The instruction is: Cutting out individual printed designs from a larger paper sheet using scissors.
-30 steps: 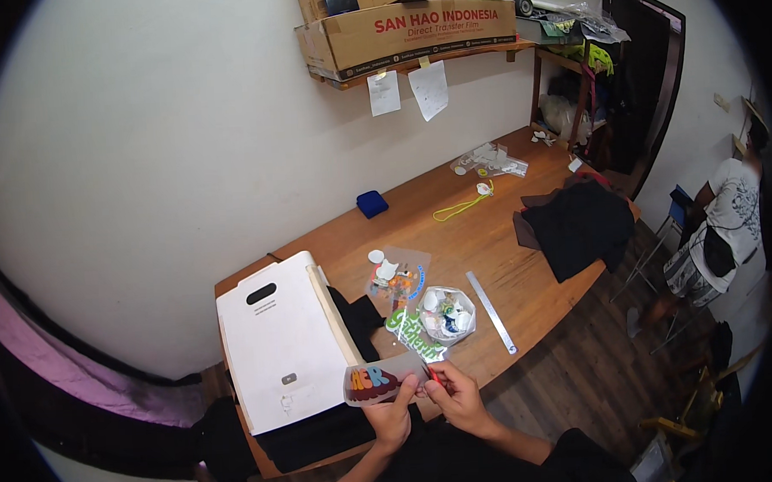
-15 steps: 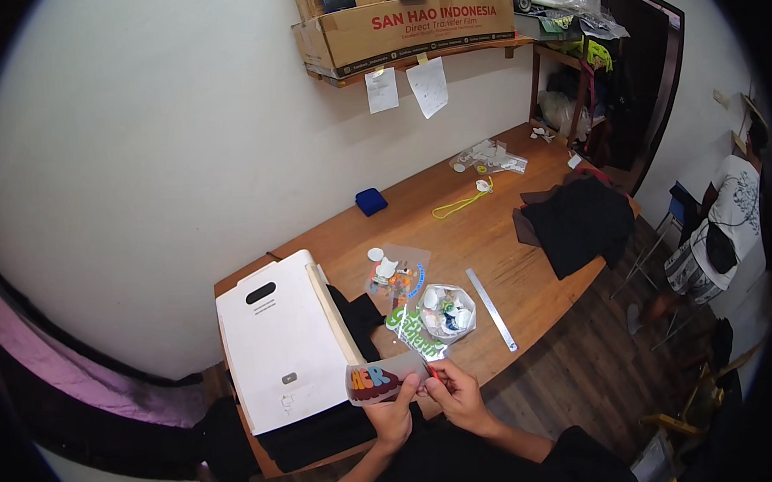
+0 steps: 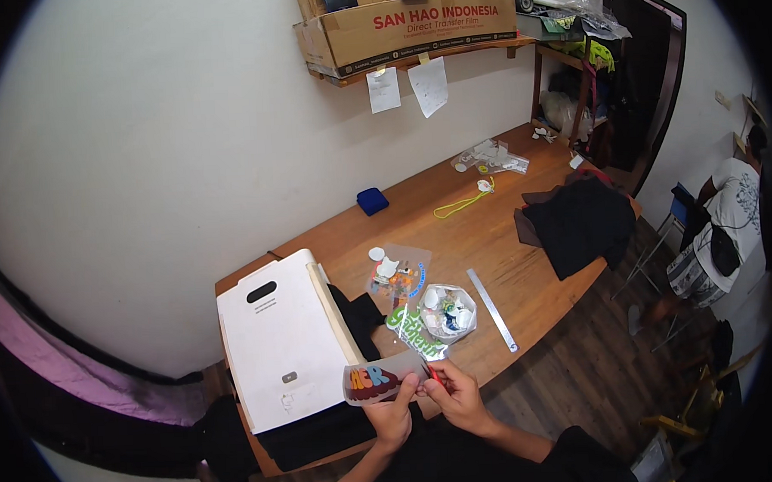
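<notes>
My left hand [image 3: 392,419] pinches a sheet of printed transfer film [image 3: 371,381] with colourful lettering on a dark red ground. The film stands tilted above the table's near edge, beside the white press. My right hand [image 3: 458,400] is closed around red-handled scissors [image 3: 433,378], mostly hidden by the fingers, at the film's right edge. Just beyond both hands lies a film with green lettering [image 3: 413,333]. Next to it stands a white bowl-like container [image 3: 450,313] of small scraps.
A white press-like machine [image 3: 278,340] fills the table's left end. A steel ruler [image 3: 492,309], printed film with cutouts [image 3: 400,275], a blue box [image 3: 371,201], a yellow lanyard [image 3: 462,205] and dark cloth [image 3: 579,224] lie around the wooden table [image 3: 334,230]. Another person [image 3: 721,226] is at far right.
The film in my left hand has shifted slightly left. Both hands keep their grip in nearly the same place. At far right, the other person has moved a little.
</notes>
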The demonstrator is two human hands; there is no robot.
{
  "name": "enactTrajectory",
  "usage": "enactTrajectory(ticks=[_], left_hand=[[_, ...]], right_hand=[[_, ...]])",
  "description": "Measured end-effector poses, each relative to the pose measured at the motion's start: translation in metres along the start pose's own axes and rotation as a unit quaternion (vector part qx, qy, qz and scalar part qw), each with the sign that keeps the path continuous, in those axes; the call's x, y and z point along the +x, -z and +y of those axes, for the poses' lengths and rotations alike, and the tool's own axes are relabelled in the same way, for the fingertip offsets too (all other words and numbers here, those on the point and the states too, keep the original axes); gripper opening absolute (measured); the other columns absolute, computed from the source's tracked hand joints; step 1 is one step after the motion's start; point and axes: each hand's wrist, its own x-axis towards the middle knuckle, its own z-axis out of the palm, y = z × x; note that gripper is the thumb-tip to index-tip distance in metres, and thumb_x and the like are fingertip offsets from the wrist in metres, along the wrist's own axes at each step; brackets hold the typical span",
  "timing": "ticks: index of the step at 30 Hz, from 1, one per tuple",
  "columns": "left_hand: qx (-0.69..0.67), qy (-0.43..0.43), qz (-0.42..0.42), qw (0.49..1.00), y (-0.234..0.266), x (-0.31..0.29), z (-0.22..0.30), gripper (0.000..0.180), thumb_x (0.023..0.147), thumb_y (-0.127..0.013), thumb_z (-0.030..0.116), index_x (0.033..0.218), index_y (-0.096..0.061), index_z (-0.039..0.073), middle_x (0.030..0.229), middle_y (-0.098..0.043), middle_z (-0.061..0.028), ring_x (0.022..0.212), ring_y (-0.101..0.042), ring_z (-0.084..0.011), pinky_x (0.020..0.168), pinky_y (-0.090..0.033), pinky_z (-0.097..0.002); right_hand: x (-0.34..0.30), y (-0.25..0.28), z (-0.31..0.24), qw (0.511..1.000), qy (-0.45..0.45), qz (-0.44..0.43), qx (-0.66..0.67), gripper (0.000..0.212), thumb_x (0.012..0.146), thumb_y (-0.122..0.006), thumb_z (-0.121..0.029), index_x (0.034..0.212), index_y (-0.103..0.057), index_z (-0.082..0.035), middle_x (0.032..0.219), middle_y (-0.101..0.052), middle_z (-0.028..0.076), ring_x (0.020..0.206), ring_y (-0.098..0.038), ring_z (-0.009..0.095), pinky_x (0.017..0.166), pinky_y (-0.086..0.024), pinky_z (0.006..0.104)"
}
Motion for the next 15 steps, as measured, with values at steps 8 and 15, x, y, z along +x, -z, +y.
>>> enactTrajectory(ticks=[8, 15], left_hand=[[-0.007, 0.004, 0.005, 1.000, -0.007, -0.001, 0.005, 0.019, 0.077, -0.063, -0.006, 0.093, -0.053, -0.003, 0.080, -0.060, -0.0087, 0.065, -0.059, -0.0138, 0.058, -0.049, -0.0238], [-0.002, 0.006, -0.029, 1.000, 0.002, -0.002, -0.003, 0.018, 0.078, -0.063, -0.007, 0.092, -0.053, -0.003, 0.080, -0.060, -0.0087, 0.065, -0.059, -0.0140, 0.058, -0.049, -0.0244]], right_hand=[[0.001, -0.003, -0.007, 1.000, -0.009, 0.017, 0.014, 0.020, 0.090, -0.050, -0.007, 0.107, -0.049, 0.004, 0.081, -0.060, 0.005, 0.072, -0.054, 0.005, 0.060, -0.042, 0.0171], [0.001, -0.001, -0.010, 1.000, -0.012, 0.011, 0.005, 0.019, 0.090, -0.050, -0.006, 0.106, -0.049, 0.004, 0.082, -0.060, 0.005, 0.074, -0.055, 0.006, 0.064, -0.044, 0.0185]])
